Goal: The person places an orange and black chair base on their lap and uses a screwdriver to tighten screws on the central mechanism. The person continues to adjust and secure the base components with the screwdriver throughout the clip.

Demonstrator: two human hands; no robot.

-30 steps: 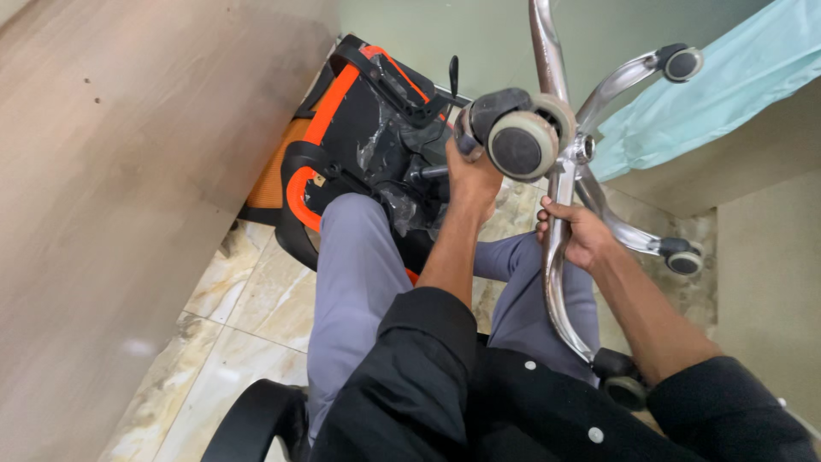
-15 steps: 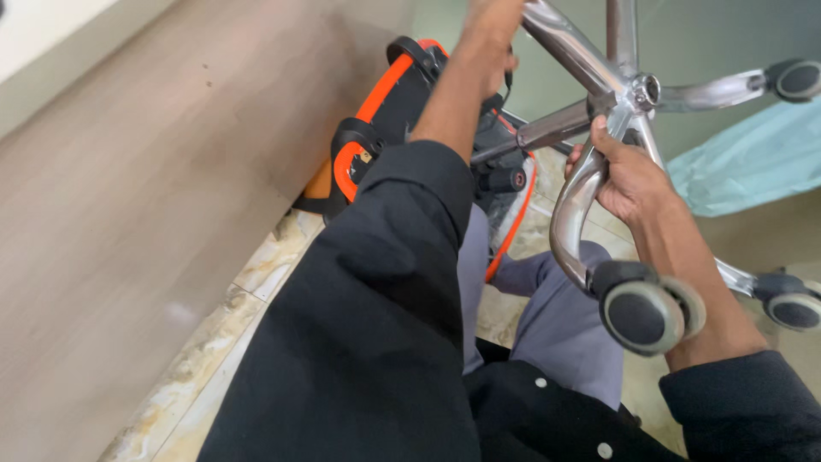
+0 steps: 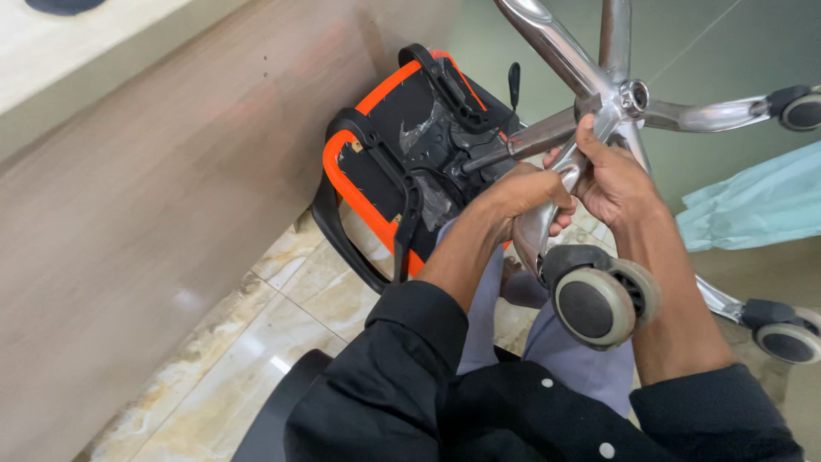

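— Both hands have come together on one leg of the chair base (image 3: 617,98) since half a second ago: the left hand (image 3: 522,192), which was stretched up toward the seat, is now pulled back and wrapped around the leg just beside the right.

— And the right hand (image 3: 611,175)?

— Clamped on the same chrome leg, a little higher, with its thumb pointing up toward the hub. The left hand's fingers are curled shut around the metal below it.

— How does the base look?

— Shiny chrome, star-shaped, its legs spreading from a round hub with a small socket in the middle. It is held up over the person's lap, tilted toward the camera.

— Wheels?

— A black wheel with a grey rim (image 3: 599,304) sits at the end of the gripped leg, just under the right wrist. Another wheel (image 3: 800,107) is at the far right edge, and a third (image 3: 782,334) sits low on the right.

— What is behind it?

— The chair seat (image 3: 393,154), black with an orange edge, lies tipped on its side on the marble tile floor (image 3: 282,308), its underside mechanism facing up. A wooden panel (image 3: 154,214) runs along the left, and pale blue cloth (image 3: 757,205) lies at the right.
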